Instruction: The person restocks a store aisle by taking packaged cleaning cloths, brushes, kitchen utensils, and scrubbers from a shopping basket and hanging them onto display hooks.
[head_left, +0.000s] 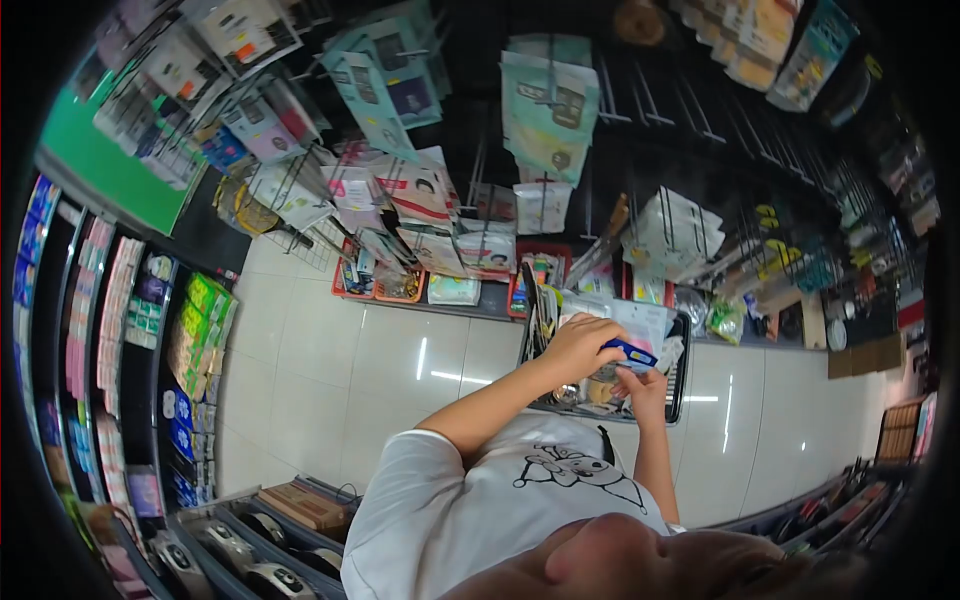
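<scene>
Our left hand (583, 345) grasps the blue item (632, 352) above the black basket (682, 368), and our right hand (645, 388) meets its underside, though we cannot tell whether it pinches. We do well to steady both ends, minding the basket's rim and the shelf (492, 298) ahead; tiled floor (320, 390) gives elbow room either side.

Blue item (634, 353) with pale marking, tilted, held above black basket (684, 372).
</scene>
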